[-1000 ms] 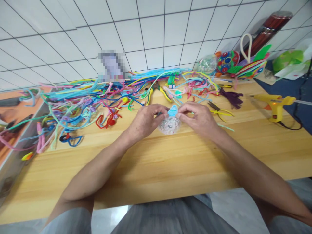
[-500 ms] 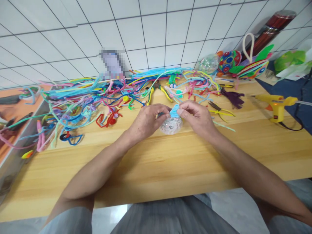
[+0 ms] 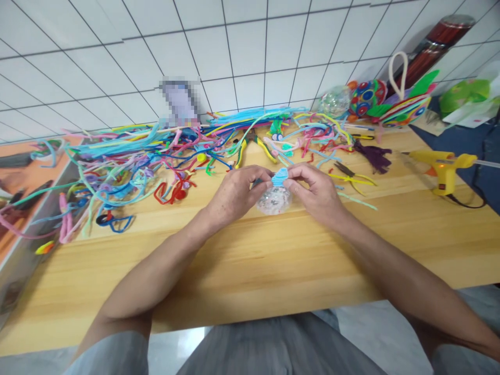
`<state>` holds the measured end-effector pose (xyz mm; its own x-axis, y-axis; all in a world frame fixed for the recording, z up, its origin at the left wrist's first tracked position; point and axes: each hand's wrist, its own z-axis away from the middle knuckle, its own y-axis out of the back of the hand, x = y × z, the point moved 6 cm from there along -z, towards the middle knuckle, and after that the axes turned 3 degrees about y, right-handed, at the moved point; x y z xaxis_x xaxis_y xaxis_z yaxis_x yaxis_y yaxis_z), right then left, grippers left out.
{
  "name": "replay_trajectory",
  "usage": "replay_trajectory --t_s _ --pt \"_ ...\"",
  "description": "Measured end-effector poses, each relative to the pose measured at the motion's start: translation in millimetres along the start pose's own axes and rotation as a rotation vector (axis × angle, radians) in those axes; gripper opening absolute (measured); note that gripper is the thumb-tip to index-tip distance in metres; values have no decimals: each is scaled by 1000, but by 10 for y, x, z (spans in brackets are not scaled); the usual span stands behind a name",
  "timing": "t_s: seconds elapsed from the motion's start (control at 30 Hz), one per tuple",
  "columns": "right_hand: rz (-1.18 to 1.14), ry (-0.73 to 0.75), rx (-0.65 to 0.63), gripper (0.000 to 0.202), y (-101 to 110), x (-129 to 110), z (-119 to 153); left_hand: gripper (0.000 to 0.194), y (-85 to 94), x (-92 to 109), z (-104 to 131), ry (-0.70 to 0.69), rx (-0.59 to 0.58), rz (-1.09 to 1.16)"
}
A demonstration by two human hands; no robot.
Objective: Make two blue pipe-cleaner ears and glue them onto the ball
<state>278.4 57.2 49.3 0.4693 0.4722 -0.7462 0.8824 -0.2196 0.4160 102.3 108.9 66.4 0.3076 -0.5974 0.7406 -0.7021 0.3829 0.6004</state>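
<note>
A small light-blue ribbed piece (image 3: 279,177) sits at the top of a clear ball with shiny flecks inside (image 3: 274,200), at the middle of the wooden table. From the left, my left hand (image 3: 239,191) is closed with thumb and fingertips pinching the blue piece's side. On the other side, my right hand (image 3: 314,188) pinches the piece's right edge between thumb and index finger. The ball hangs or rests just below my fingertips; its contact with the table cannot be made out.
Coloured pipe cleaners (image 3: 128,143) lie heaped along the wall. Green-yellow pliers (image 3: 255,146) and yellow-handled pliers (image 3: 353,177) lie beyond my hands. A yellow glue gun (image 3: 445,169) stands at the right, near a dark red flask (image 3: 433,49) and decorated crafts (image 3: 367,99).
My right fingertips have shifted slightly down and left along the blue piece, and more of its top shows. My left hand has barely moved.
</note>
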Motion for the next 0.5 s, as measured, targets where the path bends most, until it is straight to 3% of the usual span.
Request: replay_trajectory --t_s 0.5 --pt "89 45 8 5 -1 -11 24 9 19 -35 -9 10 -15 52"
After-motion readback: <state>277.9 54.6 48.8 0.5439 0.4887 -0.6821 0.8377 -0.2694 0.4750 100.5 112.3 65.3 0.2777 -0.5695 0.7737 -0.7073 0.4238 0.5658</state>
